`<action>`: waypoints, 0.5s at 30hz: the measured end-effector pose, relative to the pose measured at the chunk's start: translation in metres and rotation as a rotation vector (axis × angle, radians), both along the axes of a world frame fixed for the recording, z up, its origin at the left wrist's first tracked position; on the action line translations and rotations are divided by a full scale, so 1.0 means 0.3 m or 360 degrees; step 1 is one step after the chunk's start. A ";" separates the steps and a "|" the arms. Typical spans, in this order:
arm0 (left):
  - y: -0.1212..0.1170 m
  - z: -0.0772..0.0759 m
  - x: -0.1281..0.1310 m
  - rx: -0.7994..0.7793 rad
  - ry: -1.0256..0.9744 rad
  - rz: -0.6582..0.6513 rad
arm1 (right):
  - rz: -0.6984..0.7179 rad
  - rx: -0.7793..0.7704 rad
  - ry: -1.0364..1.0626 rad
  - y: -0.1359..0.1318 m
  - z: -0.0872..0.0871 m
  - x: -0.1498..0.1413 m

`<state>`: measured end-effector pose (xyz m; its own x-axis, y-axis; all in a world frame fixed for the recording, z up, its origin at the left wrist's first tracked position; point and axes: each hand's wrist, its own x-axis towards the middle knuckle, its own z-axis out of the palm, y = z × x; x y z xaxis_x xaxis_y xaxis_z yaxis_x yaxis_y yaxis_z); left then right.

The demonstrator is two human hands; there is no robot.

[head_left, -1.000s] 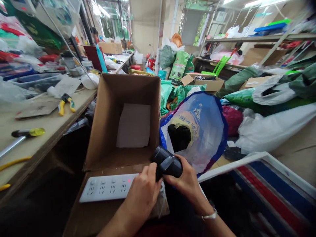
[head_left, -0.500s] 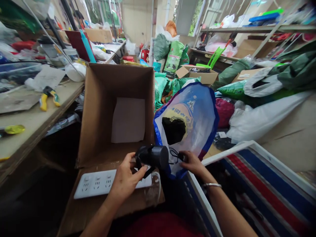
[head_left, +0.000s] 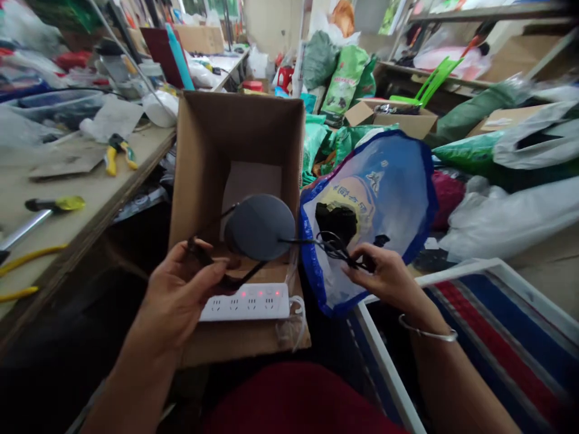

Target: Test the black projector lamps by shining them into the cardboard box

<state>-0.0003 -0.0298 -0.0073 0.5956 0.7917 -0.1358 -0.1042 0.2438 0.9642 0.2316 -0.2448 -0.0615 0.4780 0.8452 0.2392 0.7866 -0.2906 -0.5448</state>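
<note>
My left hand (head_left: 183, 283) is closed on the dark bracket or strap of a black round device (head_left: 260, 228). The device's flat round end faces up, in front of the open cardboard box (head_left: 199, 181). A black cable (head_left: 332, 244) runs from it to the right. Gathered cable is pinched in my right hand (head_left: 377, 268), over the near rim of an open blue-and-white woven bag (head_left: 393, 181). Dark items lie inside that bag. Below the device, a white power strip (head_left: 257, 301) with red lights lies on cardboard; my left hand covers its left end.
On the left workbench (head_left: 90, 199) are yellow-handled pliers (head_left: 118, 155) and a hammer-like tool (head_left: 54, 205). A white-framed striped folding seat or bed (head_left: 493, 313) stands at right. Green sacks (head_left: 346, 84), a small carton (head_left: 402, 120) and white plastic bags (head_left: 515, 211) crowd the back and right.
The black device has been raised and turned, so its round end faces me. My left hand has moved left. My right hand now holds the cable farther from the device. The camera view has shifted.
</note>
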 end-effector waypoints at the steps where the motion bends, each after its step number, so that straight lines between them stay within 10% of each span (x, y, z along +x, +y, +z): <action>1: 0.016 0.001 -0.020 -0.0033 -0.0026 0.0004 | 0.0157 -0.0065 0.0062 0.007 -0.007 -0.027; 4: 0.056 -0.018 -0.076 -0.0064 -0.0047 -0.0013 | 0.0301 -0.0080 0.0181 0.030 -0.088 -0.098; 9: 0.082 -0.044 -0.131 -0.0141 -0.0089 0.0026 | -0.0096 0.0258 0.0110 0.075 -0.231 -0.117; 15: 0.105 -0.037 -0.181 -0.0183 -0.0141 0.0161 | -0.0183 0.0318 0.0157 0.124 -0.201 -0.115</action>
<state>-0.0547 0.0017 -0.0184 0.5270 0.8307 -0.1794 -0.2170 0.3356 0.9167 0.1972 -0.2074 -0.1218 0.5975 0.7245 0.3437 0.6948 -0.2538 -0.6729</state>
